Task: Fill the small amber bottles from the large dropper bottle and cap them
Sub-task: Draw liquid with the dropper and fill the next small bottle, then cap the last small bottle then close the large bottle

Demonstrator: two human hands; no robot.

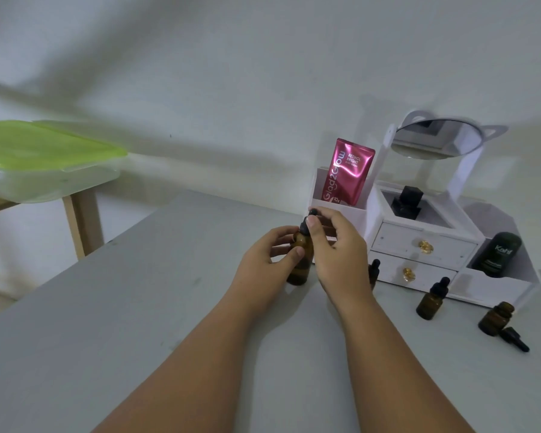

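The large dropper bottle [300,264] stands left of the organizer [419,245] (small bottles [430,303] before it).

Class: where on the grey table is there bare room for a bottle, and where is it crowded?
Bare: the wide grey table left of the left hand and large amber dropper bottle; also between the right forearm and the capped small amber bottle. Crowded: before the white drawer organiser, by the open small amber bottle and loose black dropper cap.
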